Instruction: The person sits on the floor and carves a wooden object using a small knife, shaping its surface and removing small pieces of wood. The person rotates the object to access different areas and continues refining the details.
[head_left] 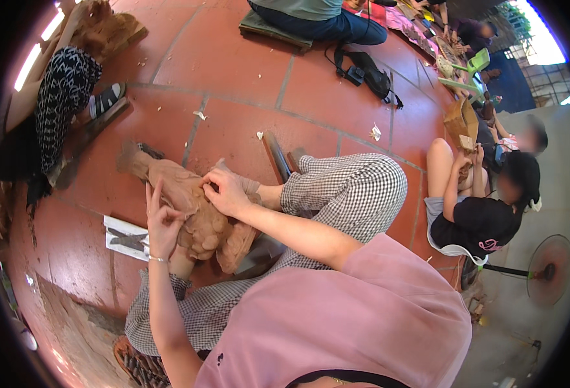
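A brown carved sculpture point(204, 229), with rounded lumps at its near end and a longer smooth part reaching far left, lies between my bent legs. Over its left side is my left hand point(163, 223), thumb and forefinger pinched together at the surface while other fingers point up. Whatever sits in that pinch is too small to name. My right hand point(228, 194) rests on the sculpture's upper right side, fingers curled and pressed toward the thumb. Its fingertips partly cover the carving, and I cannot make out what they hold.
Left of the sculpture, dark flat pieces lie on a white sheet point(118, 226). A wooden bar point(276, 155) lies beyond my right foot. Co-workers sit at left, far and right; a black bag point(369, 74) and a standing fan point(550, 271) are farther off.
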`<state>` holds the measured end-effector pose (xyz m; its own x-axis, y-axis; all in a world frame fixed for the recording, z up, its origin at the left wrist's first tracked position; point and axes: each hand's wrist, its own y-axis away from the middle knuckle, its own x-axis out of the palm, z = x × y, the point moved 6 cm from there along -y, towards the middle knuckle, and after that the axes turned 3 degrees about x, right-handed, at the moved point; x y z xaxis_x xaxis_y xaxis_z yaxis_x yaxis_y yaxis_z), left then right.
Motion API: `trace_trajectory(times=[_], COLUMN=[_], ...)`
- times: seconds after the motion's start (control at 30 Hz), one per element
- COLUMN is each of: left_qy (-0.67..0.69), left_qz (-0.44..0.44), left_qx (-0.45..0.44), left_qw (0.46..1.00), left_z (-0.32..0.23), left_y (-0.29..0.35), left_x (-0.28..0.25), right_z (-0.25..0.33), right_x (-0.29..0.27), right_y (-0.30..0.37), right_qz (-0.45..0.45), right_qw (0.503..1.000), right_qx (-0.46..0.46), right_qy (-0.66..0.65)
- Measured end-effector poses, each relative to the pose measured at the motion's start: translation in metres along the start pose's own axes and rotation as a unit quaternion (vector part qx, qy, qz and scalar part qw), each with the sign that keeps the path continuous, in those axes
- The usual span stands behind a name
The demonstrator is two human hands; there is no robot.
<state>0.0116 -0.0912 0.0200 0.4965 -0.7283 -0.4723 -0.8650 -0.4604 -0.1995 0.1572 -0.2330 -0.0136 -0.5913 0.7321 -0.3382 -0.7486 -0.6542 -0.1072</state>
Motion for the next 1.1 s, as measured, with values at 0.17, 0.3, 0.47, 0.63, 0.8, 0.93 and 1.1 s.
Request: trace_trajectory(times=[0.17, 0.3, 0.47, 0.63, 0.8, 0.93, 1.1], left_qy=[-0.049, -0.11, -0.004, -0.015, -0.035, -0.103, -0.057], left_qz=[-0.029, -0.025, 0.017, -0.037, -0.041, -0.005, -0.062], left_qx=[0.05, 0.085, 0.006, 0.007, 0.006, 0.039, 0.014], left_qw=[0.997, 0.99, 1.0, 0.999, 0.999, 0.994, 0.996], left_z=[-0.006, -0.011, -0.008, -0.002, -0.01, -0.024, -0.01], left_y=[-0.01, -0.021, 0.003, -0.009, -0.013, 0.001, 0.004], left_x=[0.015, 0.02, -0.001, 0.01, 0.01, -0.001, 0.008], right_z=[0.005, 0.001, -0.001, 0.001, 0.001, 0.001, 0.002], right_x=[0.003, 0.002, 0.003, 0.003, 0.001, -0.001, 0.002], right_y=[-0.003, -0.001, -0.001, -0.002, -0.002, 0.0, -0.001], right_qz=[-0.038, -0.033, -0.022, -0.021, -0.009, -0.016, -0.002], right_qw=[0.999, 0.999, 1.0, 1.0, 1.0, 1.0, 1.0], right_qx=[-0.006, -0.009, -0.005, 0.004, 0.01, 0.012, 0.006], right_qy=[0.03, 0.009, -0.002, -0.011, -0.002, -0.003, 0.007])
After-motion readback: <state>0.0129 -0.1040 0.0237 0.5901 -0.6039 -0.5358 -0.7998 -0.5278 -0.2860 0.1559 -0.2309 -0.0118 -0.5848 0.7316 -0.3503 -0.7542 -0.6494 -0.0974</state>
